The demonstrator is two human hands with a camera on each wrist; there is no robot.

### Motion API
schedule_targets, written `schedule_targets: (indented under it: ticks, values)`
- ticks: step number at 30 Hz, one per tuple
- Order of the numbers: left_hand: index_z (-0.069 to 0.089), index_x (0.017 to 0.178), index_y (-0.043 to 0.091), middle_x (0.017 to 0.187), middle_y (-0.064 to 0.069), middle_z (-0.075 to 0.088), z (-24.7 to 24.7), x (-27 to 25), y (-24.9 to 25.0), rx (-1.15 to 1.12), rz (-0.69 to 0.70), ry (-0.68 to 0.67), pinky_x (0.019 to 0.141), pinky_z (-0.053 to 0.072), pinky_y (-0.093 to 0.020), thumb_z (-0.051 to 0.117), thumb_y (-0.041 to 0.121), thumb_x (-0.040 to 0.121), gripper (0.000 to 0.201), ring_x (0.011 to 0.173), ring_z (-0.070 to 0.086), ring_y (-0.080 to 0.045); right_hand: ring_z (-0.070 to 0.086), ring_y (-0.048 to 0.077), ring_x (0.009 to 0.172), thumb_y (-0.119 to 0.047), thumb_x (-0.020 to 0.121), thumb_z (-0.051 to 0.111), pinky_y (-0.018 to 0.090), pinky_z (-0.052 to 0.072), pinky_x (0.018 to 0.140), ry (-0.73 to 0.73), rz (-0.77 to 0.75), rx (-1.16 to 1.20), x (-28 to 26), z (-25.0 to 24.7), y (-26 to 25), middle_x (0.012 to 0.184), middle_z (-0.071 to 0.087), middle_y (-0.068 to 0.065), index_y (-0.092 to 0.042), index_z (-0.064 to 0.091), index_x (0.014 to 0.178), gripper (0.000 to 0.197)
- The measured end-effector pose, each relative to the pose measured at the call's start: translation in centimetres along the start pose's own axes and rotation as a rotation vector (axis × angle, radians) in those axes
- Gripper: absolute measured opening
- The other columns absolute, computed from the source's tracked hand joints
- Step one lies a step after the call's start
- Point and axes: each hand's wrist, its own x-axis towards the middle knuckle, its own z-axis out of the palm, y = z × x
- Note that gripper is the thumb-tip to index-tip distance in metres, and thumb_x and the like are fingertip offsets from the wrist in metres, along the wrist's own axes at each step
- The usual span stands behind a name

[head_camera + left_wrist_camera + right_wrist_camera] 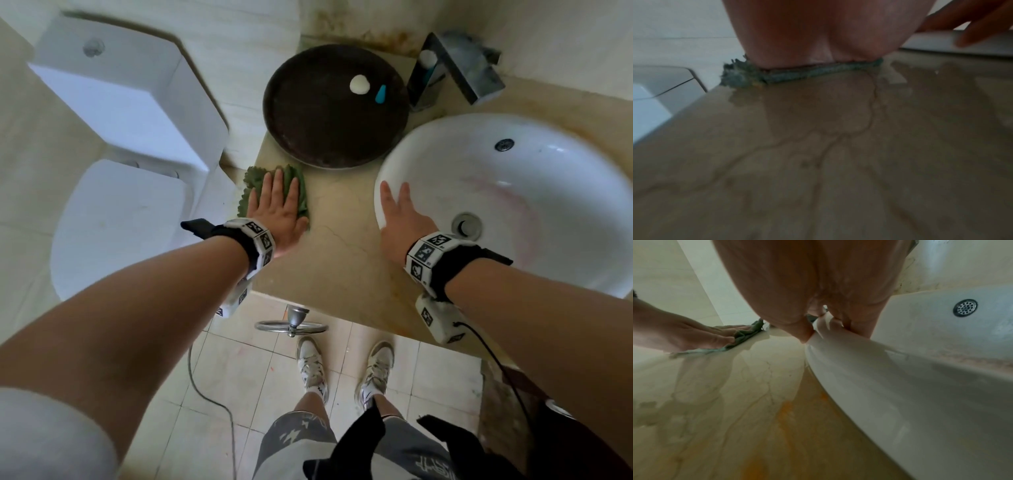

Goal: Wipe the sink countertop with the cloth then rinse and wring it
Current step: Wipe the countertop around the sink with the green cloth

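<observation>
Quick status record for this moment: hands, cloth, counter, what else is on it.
left hand: flat on the green cloth, pressing it to the countertop
right hand: fingers straight, resting on the sink rim
cloth position: near the counter's left edge, beside the toilet
countertop: wet streaks, orange stain near the basin
other: dark round tray behind the cloth

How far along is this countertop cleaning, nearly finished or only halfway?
Roughly midway. Wet streaks on the countertop show part is already wiped. In hand: the left hand presses the green cloth flat near the counter's left edge, while the right hand rests on the sink rim. Orange stains remain; rinsing and wringing are left.
</observation>
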Motion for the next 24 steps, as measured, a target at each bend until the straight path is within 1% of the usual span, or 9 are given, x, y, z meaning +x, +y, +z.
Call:
schedule_targets:
  ticks: [5, 8, 10, 13, 14, 16, 19, 22, 24]
  values:
    - [-0.017, 0.151, 0.023, 0.156, -0.007, -0.029, -0.7, 0.5, 1.8, -0.002, 0.007, -0.054, 0.118, -0.006, -0.05, 0.025, 0.052, 0.096, 0.075, 0.144, -0.025, -0.026, 0.044, 0.025, 0.064, -0.007, 0.091, 0.044, 0.027, 0.033, 0.046, 0.012, -0.011, -0.014, 0.2, 0.3, 0.2, 0.158, -0.023, 0.007, -0.034, -0.021, 0.148, 0.09]
    - [-0.017, 0.151, 0.024, 0.156, -0.009, -0.03, -0.9, 0.1, 4.6, 0.014, 0.075, -0.085, 0.117, -0.008, -0.052, 0.028, 0.052, 0.095, 0.077, 0.143, -0.027, -0.027, 0.045, 0.026, 0.063, -0.008, 0.092, 0.043, 0.03, 0.038, 0.053, 0.012, -0.011, -0.01, 0.2, 0.2, 0.2, 0.158, -0.023, 0.006, -0.035, -0.019, 0.148, 0.089]
    - [-0.018, 0.15, 0.024, 0.156, -0.01, -0.03, 0.0, -1.8, 7.2, 0.062, 0.203, -0.117, 0.115, -0.011, -0.053, 0.03, 0.054, 0.094, 0.08, 0.143, -0.027, -0.029, 0.052, 0.03, 0.069, -0.008, 0.091, 0.043, 0.031, 0.041, 0.059, 0.005, -0.008, -0.008, 0.0, 0.1, 0.1, 0.158, -0.024, 0.006, -0.036, -0.019, 0.148, 0.089]
    - [-0.011, 0.152, 0.021, 0.157, -0.012, -0.025, 2.7, -6.1, 10.0, 0.157, 0.418, -0.095, 0.114, -0.012, -0.053, 0.031, 0.051, 0.094, 0.078, 0.144, -0.023, -0.03, 0.059, 0.034, 0.082, -0.01, 0.092, 0.046, 0.033, 0.044, 0.064, 0.016, -0.027, -0.01, 0.0, 0.0, 0.1, 0.158, -0.023, 0.008, -0.035, -0.019, 0.149, 0.09]
    - [-0.01, 0.152, 0.02, 0.157, -0.012, -0.024, 3.4, -7.0, 10.2, 0.171, 0.459, -0.092, 0.114, -0.013, -0.052, 0.03, 0.05, 0.095, 0.076, 0.145, -0.023, -0.03, 0.061, 0.035, 0.086, -0.012, 0.093, 0.047, 0.033, 0.044, 0.065, 0.017, -0.031, -0.012, 0.0, 0.0, 0.2, 0.158, -0.023, 0.008, -0.035, -0.019, 0.149, 0.089]
    - [-0.011, 0.152, 0.022, 0.158, -0.01, -0.023, 4.0, -7.6, 9.5, 0.193, 0.49, -0.096, 0.115, -0.013, -0.05, 0.03, 0.049, 0.096, 0.075, 0.145, -0.022, -0.029, 0.062, 0.036, 0.092, -0.015, 0.094, 0.047, 0.033, 0.045, 0.069, 0.011, -0.031, -0.008, 0.0, 0.1, 0.3, 0.158, -0.022, 0.009, -0.034, -0.018, 0.149, 0.087]
    - [-0.014, 0.151, 0.025, 0.158, -0.007, -0.024, 3.8, -6.5, 6.6, 0.179, 0.441, -0.071, 0.117, -0.011, -0.049, 0.028, 0.05, 0.096, 0.074, 0.145, -0.024, -0.026, 0.062, 0.036, 0.093, -0.014, 0.095, 0.044, 0.036, 0.048, 0.073, 0.009, -0.04, -0.002, 0.2, 0.1, 0.4, 0.158, -0.022, 0.008, -0.034, -0.018, 0.149, 0.085]
    - [-0.019, 0.15, 0.026, 0.157, -0.006, -0.028, 2.9, -5.1, 2.8, 0.143, 0.295, -0.069, 0.118, -0.009, -0.047, 0.025, 0.054, 0.096, 0.075, 0.144, -0.026, -0.025, 0.06, 0.032, 0.08, -0.01, 0.094, 0.043, 0.032, 0.045, 0.062, 0.008, -0.033, 0.011, 0.0, 0.2, 0.4, 0.159, -0.021, 0.007, -0.034, -0.017, 0.15, 0.085]
    - [-0.021, 0.149, 0.026, 0.156, -0.005, -0.029, 2.1, -3.8, 0.8, 0.105, 0.187, -0.046, 0.119, -0.008, -0.047, 0.023, 0.055, 0.096, 0.075, 0.144, -0.027, -0.024, 0.054, 0.029, 0.072, -0.01, 0.094, 0.042, 0.031, 0.042, 0.06, 0.006, -0.035, 0.004, 0.1, 0.2, 0.3, 0.159, -0.021, 0.007, -0.033, -0.018, 0.15, 0.085]
